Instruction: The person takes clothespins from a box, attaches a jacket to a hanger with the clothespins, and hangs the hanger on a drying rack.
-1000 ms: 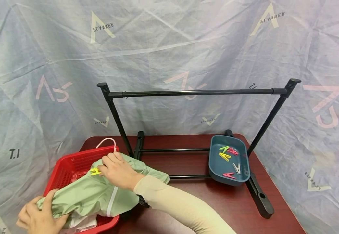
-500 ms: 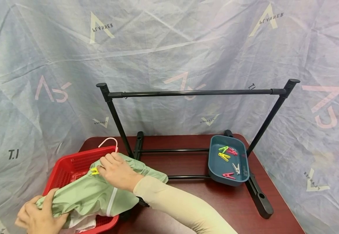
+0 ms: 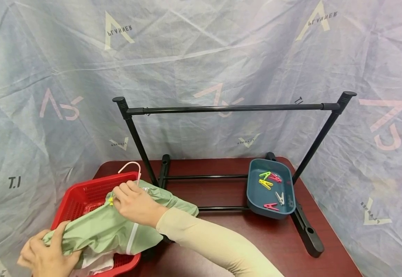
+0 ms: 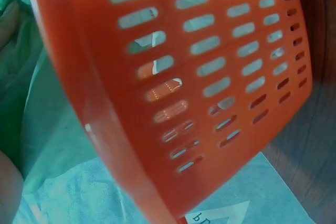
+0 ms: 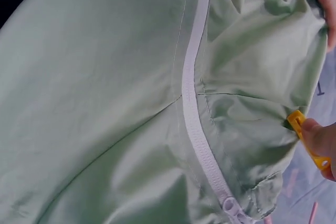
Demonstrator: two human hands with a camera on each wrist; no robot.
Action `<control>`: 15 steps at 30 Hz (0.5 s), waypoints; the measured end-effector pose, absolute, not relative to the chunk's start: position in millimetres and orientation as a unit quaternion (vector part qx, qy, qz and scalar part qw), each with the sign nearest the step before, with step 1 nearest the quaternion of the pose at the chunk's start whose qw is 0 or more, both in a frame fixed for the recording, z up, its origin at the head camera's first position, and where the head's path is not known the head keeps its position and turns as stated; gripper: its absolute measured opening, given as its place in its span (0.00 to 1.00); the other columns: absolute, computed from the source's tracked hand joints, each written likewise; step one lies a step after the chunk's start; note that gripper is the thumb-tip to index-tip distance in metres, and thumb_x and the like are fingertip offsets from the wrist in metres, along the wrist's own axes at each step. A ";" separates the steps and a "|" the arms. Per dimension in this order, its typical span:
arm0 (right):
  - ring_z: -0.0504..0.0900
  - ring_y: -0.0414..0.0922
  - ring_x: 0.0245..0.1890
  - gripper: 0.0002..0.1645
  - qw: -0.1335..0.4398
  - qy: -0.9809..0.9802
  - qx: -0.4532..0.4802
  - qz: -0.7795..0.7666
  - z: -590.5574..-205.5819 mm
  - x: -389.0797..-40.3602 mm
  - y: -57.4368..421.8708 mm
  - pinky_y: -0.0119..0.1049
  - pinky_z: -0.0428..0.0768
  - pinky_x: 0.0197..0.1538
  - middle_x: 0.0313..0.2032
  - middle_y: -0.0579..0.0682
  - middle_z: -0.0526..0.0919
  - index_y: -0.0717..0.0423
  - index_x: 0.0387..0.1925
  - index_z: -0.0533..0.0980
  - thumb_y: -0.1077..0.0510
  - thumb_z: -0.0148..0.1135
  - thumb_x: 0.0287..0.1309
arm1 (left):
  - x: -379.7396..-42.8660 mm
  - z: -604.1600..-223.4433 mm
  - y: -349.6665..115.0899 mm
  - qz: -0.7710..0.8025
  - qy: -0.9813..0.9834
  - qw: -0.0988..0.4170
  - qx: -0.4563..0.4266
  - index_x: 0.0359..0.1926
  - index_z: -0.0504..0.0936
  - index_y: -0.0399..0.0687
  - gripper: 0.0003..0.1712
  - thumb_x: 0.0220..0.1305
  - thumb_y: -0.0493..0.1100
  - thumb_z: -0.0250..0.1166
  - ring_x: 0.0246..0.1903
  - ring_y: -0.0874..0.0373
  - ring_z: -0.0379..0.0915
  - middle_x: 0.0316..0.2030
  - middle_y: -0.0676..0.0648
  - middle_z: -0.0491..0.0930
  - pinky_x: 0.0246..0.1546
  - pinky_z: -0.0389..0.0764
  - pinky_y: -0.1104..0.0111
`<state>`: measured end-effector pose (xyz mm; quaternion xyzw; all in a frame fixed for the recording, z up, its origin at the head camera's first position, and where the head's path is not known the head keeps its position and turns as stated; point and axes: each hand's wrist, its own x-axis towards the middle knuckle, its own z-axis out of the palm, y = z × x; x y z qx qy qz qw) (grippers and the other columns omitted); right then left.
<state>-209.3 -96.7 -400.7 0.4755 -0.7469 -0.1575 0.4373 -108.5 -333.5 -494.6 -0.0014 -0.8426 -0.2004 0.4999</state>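
Note:
A light green zip-up jacket (image 3: 97,227) on a pink hanger (image 3: 131,163) lies slanted over a red basket (image 3: 70,192). At the lower left my left hand (image 3: 46,252) grips the far end of the fabric. My right hand (image 3: 135,204) pinches a yellow clothespin (image 5: 297,121) at the edge of the jacket, below the hanger hook. In the right wrist view the pin's tip meets the cloth, and the white zipper (image 5: 195,124) runs down beside it. My fingers cover most of the pin in the head view.
White cloth (image 3: 100,265) shows in the basket under the jacket. A black rack (image 3: 221,109) stands across the dark red table (image 3: 218,234). At its right, a blue tray (image 3: 251,192) holds several coloured clothespins. A printed grey sheet (image 3: 201,50) hangs behind.
My right hand has shifted slightly left, and its fingers now cover more of the yellow clothespin. The left hand keeps its grip in nearly the same place.

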 end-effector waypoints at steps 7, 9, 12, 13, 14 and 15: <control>0.66 0.42 0.39 0.23 0.444 -0.748 0.476 -0.131 -402.5 -214.0 -91.0 0.36 0.62 0.49 0.40 0.43 0.72 0.45 0.46 0.81 0.62 0.38 0.75 | -109.4 -494.9 -332.7 -0.208 -0.842 0.498 0.003 0.50 0.75 0.44 0.51 0.55 0.85 0.42 0.49 0.21 0.48 0.47 0.26 0.58 0.47 0.42 0.30; 0.67 0.42 0.40 0.21 0.450 -0.746 0.475 -0.123 -404.8 -216.4 -89.6 0.36 0.62 0.49 0.42 0.43 0.73 0.44 0.49 0.81 0.58 0.39 0.76 | -109.1 -494.5 -332.9 -0.209 -0.845 0.493 0.005 0.51 0.75 0.44 0.51 0.55 0.85 0.42 0.49 0.21 0.48 0.47 0.26 0.57 0.47 0.42 0.30; 0.68 0.41 0.41 0.18 0.463 -0.737 0.478 -0.116 -401.6 -216.3 -84.9 0.35 0.64 0.49 0.44 0.41 0.74 0.42 0.50 0.81 0.49 0.44 0.77 | -109.0 -494.7 -333.7 -0.208 -0.850 0.484 0.008 0.51 0.74 0.45 0.51 0.54 0.85 0.42 0.49 0.20 0.47 0.48 0.26 0.57 0.46 0.42 0.30; 0.69 0.40 0.41 0.18 0.466 -0.735 0.479 -0.115 -401.9 -217.0 -84.2 0.35 0.64 0.50 0.44 0.41 0.75 0.41 0.50 0.81 0.46 0.45 0.76 | -109.0 -494.8 -334.0 -0.208 -0.851 0.482 0.009 0.52 0.74 0.45 0.51 0.54 0.85 0.42 0.50 0.20 0.47 0.48 0.26 0.57 0.46 0.42 0.30; 0.69 0.40 0.42 0.18 0.468 -0.733 0.480 -0.114 -402.4 -217.4 -83.6 0.35 0.64 0.50 0.44 0.41 0.75 0.41 0.50 0.81 0.44 0.46 0.75 | -108.9 -494.9 -334.1 -0.207 -0.852 0.481 0.010 0.52 0.74 0.45 0.51 0.54 0.85 0.42 0.50 0.20 0.47 0.48 0.26 0.57 0.46 0.42 0.30; 0.69 0.40 0.42 0.19 0.469 -0.732 0.480 -0.116 -402.8 -217.8 -83.2 0.35 0.65 0.50 0.45 0.41 0.75 0.41 0.51 0.81 0.42 0.47 0.74 | -108.7 -494.9 -334.1 -0.205 -0.853 0.479 0.011 0.52 0.74 0.45 0.51 0.55 0.85 0.42 0.50 0.20 0.47 0.49 0.26 0.57 0.46 0.43 0.30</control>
